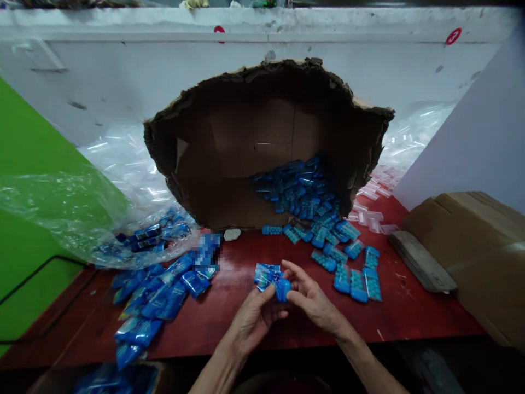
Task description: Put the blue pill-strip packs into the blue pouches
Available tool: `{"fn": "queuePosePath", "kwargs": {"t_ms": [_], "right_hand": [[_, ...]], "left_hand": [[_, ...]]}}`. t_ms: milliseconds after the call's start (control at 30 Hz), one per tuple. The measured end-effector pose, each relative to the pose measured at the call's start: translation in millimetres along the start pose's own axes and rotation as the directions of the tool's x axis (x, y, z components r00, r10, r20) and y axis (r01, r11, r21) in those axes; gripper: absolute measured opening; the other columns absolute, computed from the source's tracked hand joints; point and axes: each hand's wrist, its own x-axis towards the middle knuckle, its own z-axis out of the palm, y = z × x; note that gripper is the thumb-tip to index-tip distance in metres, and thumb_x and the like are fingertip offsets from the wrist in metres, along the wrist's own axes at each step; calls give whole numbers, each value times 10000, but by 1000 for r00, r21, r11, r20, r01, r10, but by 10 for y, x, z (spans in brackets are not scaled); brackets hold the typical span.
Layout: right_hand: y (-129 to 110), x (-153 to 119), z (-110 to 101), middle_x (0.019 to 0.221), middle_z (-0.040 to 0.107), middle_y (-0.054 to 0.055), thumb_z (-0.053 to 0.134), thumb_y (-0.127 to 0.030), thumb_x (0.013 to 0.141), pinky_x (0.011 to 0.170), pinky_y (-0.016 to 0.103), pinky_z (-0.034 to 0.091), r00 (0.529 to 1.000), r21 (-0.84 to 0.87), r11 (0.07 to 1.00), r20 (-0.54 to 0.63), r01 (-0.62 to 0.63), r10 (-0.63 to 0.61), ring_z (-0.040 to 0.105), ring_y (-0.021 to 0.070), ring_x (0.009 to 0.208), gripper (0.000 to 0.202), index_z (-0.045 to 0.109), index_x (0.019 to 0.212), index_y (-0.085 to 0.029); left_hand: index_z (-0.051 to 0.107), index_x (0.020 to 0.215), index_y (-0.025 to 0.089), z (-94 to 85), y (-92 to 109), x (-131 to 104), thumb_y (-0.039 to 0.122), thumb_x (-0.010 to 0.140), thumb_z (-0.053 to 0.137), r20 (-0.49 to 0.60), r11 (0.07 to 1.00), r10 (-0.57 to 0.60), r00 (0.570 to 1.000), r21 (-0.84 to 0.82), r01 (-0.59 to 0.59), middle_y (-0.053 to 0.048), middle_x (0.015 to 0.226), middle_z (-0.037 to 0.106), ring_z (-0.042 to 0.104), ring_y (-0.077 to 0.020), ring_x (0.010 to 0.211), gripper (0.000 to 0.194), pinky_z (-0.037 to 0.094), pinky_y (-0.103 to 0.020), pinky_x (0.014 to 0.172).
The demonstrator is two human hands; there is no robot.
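Observation:
Both my hands meet over the near middle of the table. My left hand (255,317) is closed on a shiny blue printed packet (264,275), its thumb on top. Beside that packet is a rounded blue cap (283,289), at the tip of my left thumb. My right hand (314,301) pinches at the cap's right side with its thumb, and its index finger is raised above. The body under the cap is hidden by fingers and packet. To the right lie small clear containers (356,282) with blue caps and blue balls inside.
A torn-edged cardboard box (229,202) lies open towards me, with many blue-capped containers (303,189) spilling out. Blue packets (158,295) pile up at left beside a clear plastic bag (102,219). Clear plastic pieces (371,219) and a closed carton (471,257) are at right on the red table (422,312).

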Motion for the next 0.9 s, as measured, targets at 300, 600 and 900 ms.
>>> {"fn": "queuePosePath", "kwargs": {"t_ms": [300, 600, 900], "right_hand": [[156, 22, -36, 926, 437, 9, 589, -288, 696, 596, 197, 400, 997, 123, 992, -78, -1, 11, 470, 100, 741, 484, 428, 1152, -275], [60, 6, -36, 837, 414, -26, 636, -217, 637, 504, 158, 347, 997, 123, 990, 3, -75, 76, 406, 53, 600, 559, 431, 1150, -301], [86, -10, -36, 853, 432, -26, 597, -195, 690, 647, 196, 376, 999, 110, 994, -34, -13, 17, 444, 74, 709, 473, 464, 1134, -290]], "left_hand": [[589, 879, 132, 96, -20, -17, 334, 686, 591, -129, 999, -3, 992, 51, 10, -91, 768, 676, 641, -196, 674, 279, 471, -245, 550], [574, 951, 125, -29, 82, -30, 243, 710, 577, -5, 993, -82, 997, 86, 82, -106, 864, 663, 632, -195, 723, 269, 480, -280, 628], [561, 959, 140, 35, -50, -33, 253, 722, 563, -63, 999, 17, 998, 41, -14, -94, 868, 660, 633, -195, 723, 263, 479, -267, 609]]}}
